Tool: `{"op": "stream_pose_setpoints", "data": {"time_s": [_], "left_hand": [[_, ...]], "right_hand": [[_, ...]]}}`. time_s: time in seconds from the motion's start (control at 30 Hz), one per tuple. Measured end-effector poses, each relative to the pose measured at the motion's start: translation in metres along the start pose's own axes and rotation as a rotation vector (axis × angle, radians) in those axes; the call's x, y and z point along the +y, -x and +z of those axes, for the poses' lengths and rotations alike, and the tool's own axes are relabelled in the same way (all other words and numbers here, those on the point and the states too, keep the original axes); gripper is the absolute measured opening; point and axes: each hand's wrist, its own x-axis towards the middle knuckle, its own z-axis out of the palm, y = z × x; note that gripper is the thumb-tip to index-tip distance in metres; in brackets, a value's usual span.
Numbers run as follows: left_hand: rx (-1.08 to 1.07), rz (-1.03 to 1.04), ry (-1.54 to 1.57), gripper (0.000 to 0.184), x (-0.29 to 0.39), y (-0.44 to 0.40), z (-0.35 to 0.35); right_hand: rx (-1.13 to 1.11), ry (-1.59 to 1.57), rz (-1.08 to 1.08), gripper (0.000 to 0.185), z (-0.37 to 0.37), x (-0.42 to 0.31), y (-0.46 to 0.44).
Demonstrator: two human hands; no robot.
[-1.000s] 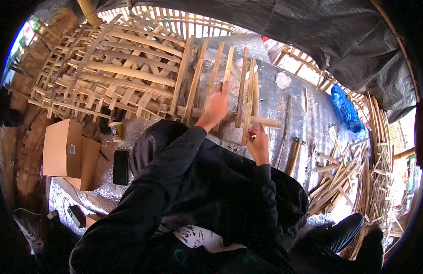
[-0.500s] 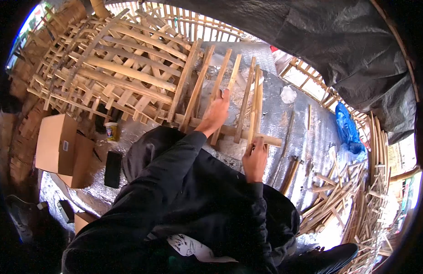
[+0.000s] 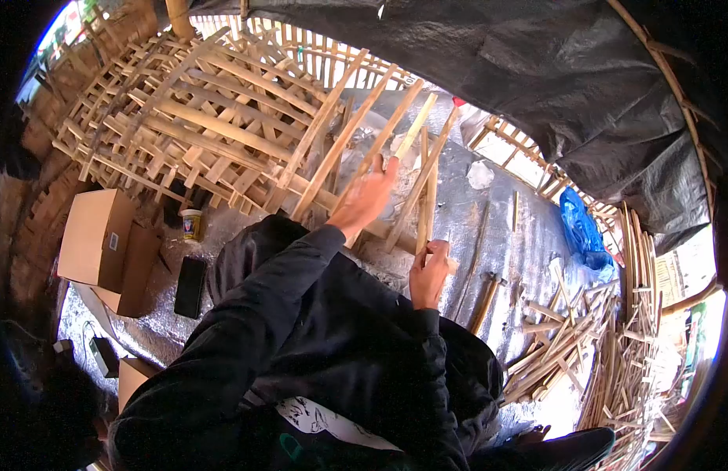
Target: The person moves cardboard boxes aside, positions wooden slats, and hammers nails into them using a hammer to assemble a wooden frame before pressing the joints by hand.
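Observation:
In front of my lap is a rack of wooden slats (image 3: 344, 141), several strips set side by side across a crossbar (image 3: 380, 228). My left hand (image 3: 366, 200), a little blurred, is closed around a pale slat (image 3: 417, 124) whose upper part sticks out past the fingertips. At the rack's right end my right hand (image 3: 429, 275) pinches the lower end of a slat (image 3: 428, 200) by the crossbar. The fingers hide part of that joint. The slats' far ends tilt up off the foil-covered floor.
A large stack of slatted racks (image 3: 199, 118) stands at left. Near it are a cardboard box (image 3: 93, 239), a small yellow tub (image 3: 191, 225) and a black phone (image 3: 190, 287). To the right lie a hammer (image 3: 486, 302), loose sticks (image 3: 552, 345) and a blue plastic bag (image 3: 584, 231).
The rack has tilted, its slats' far ends rising and shifting right. Both hands have moved slightly left with it; the right hand has also moved a little nearer its slat.

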Motion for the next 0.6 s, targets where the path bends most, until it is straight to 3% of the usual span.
{"op": "stream_pose_setpoints", "data": {"time_s": [0.07,0.3,0.43,0.5,0.6], "left_hand": [[-0.033,-0.061,-0.075,0.036,-0.006,0.003,-0.010],[0.002,-0.197,-0.147,0.038,-0.050,0.018,-0.003],[0.047,-0.123,-0.157,0.040,-0.053,0.023,0.014],[-0.076,-0.037,-0.112,0.039,-0.051,0.026,0.017],[0.005,-0.107,-0.194,0.039,-0.046,0.026,0.023]], "right_hand": [[0.018,-0.082,0.076,0.018,0.005,-0.007,0.001],[0.159,-0.124,0.019,0.017,0.024,-0.003,0.008],[0.099,-0.019,-0.008,0.018,0.024,-0.003,0.013],[0.063,-0.022,0.037,0.018,0.028,0.002,0.015],[0.033,-0.120,0.097,0.022,0.033,0.006,0.018]]}}
